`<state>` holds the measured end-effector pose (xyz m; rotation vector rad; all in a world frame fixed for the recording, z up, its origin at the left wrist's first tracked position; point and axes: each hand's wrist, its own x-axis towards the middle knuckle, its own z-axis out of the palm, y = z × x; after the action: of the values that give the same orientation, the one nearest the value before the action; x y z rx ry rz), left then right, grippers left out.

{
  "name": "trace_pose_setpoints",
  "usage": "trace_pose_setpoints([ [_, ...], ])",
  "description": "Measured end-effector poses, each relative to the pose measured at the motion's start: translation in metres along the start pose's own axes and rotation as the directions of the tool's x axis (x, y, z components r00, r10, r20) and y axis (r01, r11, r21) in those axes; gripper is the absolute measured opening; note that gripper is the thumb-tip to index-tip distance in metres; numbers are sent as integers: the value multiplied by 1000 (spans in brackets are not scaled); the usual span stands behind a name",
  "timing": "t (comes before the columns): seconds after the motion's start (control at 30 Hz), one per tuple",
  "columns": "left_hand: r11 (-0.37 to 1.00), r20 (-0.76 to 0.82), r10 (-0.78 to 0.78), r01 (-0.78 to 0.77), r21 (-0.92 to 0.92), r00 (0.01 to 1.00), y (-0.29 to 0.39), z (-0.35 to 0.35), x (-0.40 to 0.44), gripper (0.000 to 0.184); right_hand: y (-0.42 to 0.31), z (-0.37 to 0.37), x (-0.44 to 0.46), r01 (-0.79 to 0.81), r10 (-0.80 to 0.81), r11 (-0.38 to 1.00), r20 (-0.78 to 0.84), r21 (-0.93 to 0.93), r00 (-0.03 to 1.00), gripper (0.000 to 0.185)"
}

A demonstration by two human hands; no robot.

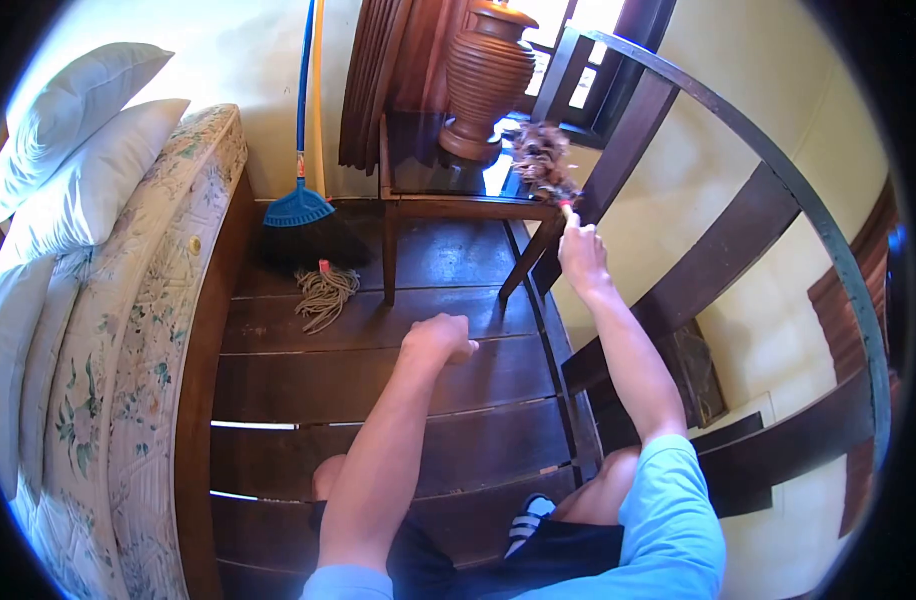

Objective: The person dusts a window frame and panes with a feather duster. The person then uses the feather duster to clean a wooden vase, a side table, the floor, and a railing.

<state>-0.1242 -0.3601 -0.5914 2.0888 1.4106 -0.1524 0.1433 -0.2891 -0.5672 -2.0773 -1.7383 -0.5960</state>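
My right hand (585, 260) is wrapped round the short handle of a feather duster (543, 160). The brown, fluffy feathers are up against the right side of a small dark wooden table (418, 180). A ribbed brown wooden lamp base or vase (483, 85) stands on that table, just left of the feathers. Over the floorboards, my left hand (441, 338) hangs in a loose fist with the thumb to the right, and nothing shows in it.
A blue broom (300, 200) leans on the wall, with a string mop head (326, 295) beside it. At left is a floral mattress (128, 350) with white pillows (98, 160). A dark slatted railing (728, 240) curves along my right. The plank floor (378, 385) has gaps.
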Motion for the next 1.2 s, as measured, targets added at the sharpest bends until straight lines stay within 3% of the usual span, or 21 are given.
trace_pose_setpoints([
  [0.13, 999, -28, 50, -50, 21, 998, 4, 2, 5, 49, 17, -17, -5, -41, 40, 999, 24, 35, 999, 33],
  [0.17, 999, -25, 47, -47, 23, 999, 7, 4, 6, 48, 14, -26, -17, 36, -34, 998, -39, 55, 999, 33],
  [0.27, 998, -3, 40, -40, 39, 999, 11, 8, 7, 48, 15, -37, -48, 165, -165, 986, 88, 6, 982, 41],
  [0.5, 994, 29, 75, -77, 79, 997, 22, 16, 4, 47, 32, -65, -90, 126, -127, 990, 8, 69, 992, 35],
  [0.53, 992, 26, 79, -81, 95, 997, 25, 14, 3, 48, 23, -66, -104, 252, -257, 953, 4, 168, 966, 33],
  [0.6, 992, 45, 56, -61, 112, 997, 25, 11, 0, 48, 17, -75, -116, 336, -351, 909, 14, 247, 936, 32],
  [0.8, 993, 49, 42, -47, 107, 998, 21, 12, -3, 48, 65, -72, -98, 9, -13, 999, 95, 46, 995, 41],
  [0.83, 992, 51, 44, -49, 120, 998, 21, 12, -4, 48, 67, -73, -97, 1, -6, 996, 56, 90, 998, 29],
  [0.97, 993, 50, 40, -45, 109, 998, 20, 15, 0, 49, 31, -79, -103, 139, -127, 966, -66, 217, 990, 20],
  [1.1, 992, 61, 68, -73, 101, 996, 29, 14, -7, 51, 17, -70, -102, 374, -372, 761, -116, 530, 921, 16],
  [1.2, 990, 70, 66, -74, 120, 995, 30, 13, -11, 52, 25, -66, -94, 265, -256, 885, -73, 382, 964, 14],
])
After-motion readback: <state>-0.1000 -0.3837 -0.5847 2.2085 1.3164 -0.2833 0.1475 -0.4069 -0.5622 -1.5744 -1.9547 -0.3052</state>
